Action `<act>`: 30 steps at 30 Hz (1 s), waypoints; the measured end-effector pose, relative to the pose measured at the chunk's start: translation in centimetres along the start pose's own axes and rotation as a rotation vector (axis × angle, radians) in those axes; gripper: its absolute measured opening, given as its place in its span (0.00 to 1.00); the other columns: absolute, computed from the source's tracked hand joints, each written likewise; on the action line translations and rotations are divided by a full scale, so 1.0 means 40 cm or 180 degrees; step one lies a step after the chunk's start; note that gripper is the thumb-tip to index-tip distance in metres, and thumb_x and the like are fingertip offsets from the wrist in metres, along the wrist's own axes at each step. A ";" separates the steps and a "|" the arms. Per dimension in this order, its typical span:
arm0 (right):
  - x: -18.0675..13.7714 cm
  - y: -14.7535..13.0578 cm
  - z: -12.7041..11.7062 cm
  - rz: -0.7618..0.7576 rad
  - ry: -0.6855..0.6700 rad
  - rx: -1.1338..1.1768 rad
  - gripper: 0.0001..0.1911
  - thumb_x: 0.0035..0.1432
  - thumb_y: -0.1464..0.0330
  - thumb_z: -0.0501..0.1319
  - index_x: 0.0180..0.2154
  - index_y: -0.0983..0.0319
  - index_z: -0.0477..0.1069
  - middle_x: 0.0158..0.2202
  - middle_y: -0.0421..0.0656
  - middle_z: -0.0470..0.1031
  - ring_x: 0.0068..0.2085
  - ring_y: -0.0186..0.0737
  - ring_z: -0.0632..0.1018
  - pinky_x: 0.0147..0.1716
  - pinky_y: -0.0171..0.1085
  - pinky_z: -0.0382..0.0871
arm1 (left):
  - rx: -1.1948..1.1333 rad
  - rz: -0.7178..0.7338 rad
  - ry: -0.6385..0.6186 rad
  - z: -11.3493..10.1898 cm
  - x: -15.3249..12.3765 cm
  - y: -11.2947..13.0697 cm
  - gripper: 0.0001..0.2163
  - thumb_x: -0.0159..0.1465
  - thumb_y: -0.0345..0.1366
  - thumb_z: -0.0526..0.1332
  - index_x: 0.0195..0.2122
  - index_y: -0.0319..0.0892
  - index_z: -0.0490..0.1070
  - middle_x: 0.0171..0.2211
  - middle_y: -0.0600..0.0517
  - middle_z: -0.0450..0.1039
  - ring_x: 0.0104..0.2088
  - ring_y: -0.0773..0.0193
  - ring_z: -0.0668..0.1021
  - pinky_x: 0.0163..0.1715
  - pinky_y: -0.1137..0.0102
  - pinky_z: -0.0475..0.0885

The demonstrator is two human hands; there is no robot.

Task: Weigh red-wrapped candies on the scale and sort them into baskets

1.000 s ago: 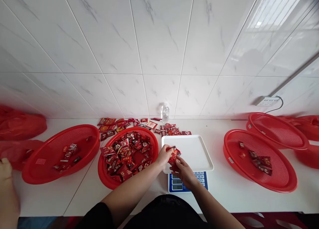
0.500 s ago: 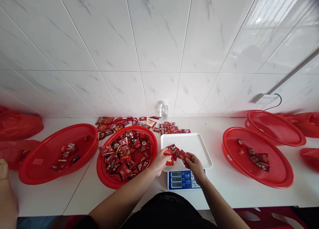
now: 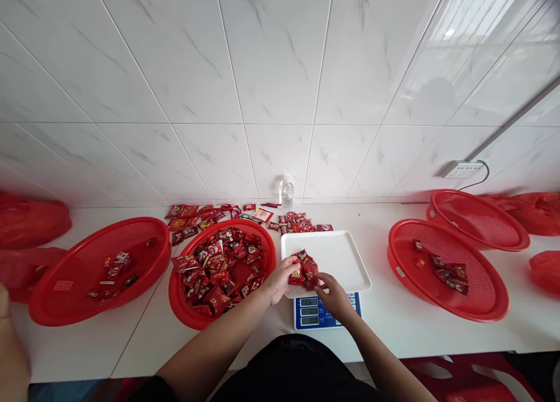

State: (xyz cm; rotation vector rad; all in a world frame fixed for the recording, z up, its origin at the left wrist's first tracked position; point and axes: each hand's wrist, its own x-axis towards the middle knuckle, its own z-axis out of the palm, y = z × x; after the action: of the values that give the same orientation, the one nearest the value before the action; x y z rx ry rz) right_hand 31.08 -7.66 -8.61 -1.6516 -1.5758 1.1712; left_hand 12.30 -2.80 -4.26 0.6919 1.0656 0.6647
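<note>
Several small red snack packets [image 3: 301, 269] are bunched between my hands over the near left part of the white scale tray [image 3: 336, 256]. My left hand [image 3: 281, 279] is closed on them from the left. From the right, the fingers of my right hand [image 3: 331, 294] pinch a red packet at the bunch's lower edge. Below the tray, the blue panel of the scale [image 3: 310, 313] is partly covered by my right hand. Left of my hands stands a red basket [image 3: 179, 308] heaped with similar packets.
Another red basket [image 3: 48, 308] with a few packets is at the left. Two more red baskets [image 3: 446, 308] are on the right. Loose packets [image 3: 295, 221] and a clear bottle [image 3: 287, 195] lie along the wall. A person's arm [image 3: 11, 343] shows at the left edge.
My right hand has moved left, bringing its packet against the bunch in my left hand. The view has shifted slightly.
</note>
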 end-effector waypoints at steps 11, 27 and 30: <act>0.030 -0.013 0.006 -0.0342 0.0027 -0.1671 0.29 0.55 0.68 0.53 0.59 0.55 0.57 0.61 0.42 0.58 0.58 0.49 0.61 0.54 0.46 0.59 | 0.0172 0.0115 0.0105 -0.036 -0.014 -0.035 0.23 0.58 0.49 0.59 0.54 0.51 0.62 0.64 0.51 0.49 0.64 0.56 0.50 0.57 0.58 0.55; -0.010 -0.049 0.051 -0.0667 -0.0646 -0.2055 0.22 0.58 0.62 0.53 0.55 0.51 0.63 0.59 0.40 0.63 0.59 0.54 0.59 0.52 0.53 0.55 | 0.3801 0.0305 0.1806 -0.389 -0.018 -0.091 0.14 0.57 0.33 0.57 0.45 0.37 0.67 0.46 0.41 0.70 0.48 0.55 0.72 0.47 0.65 0.64; 0.003 -0.046 0.048 -0.0515 -0.0467 -0.2062 0.24 0.59 0.61 0.52 0.57 0.54 0.61 0.60 0.42 0.61 0.59 0.55 0.58 0.52 0.53 0.55 | 0.4139 0.0188 0.1676 -0.406 -0.026 -0.116 0.19 0.55 0.32 0.59 0.49 0.37 0.66 0.50 0.40 0.67 0.52 0.52 0.68 0.51 0.64 0.60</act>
State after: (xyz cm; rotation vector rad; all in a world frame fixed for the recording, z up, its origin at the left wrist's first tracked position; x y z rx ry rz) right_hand 28.50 -7.59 -7.90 -1.7924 -2.3049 0.7466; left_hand -2.44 -3.51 -12.52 1.7133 1.9752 0.1025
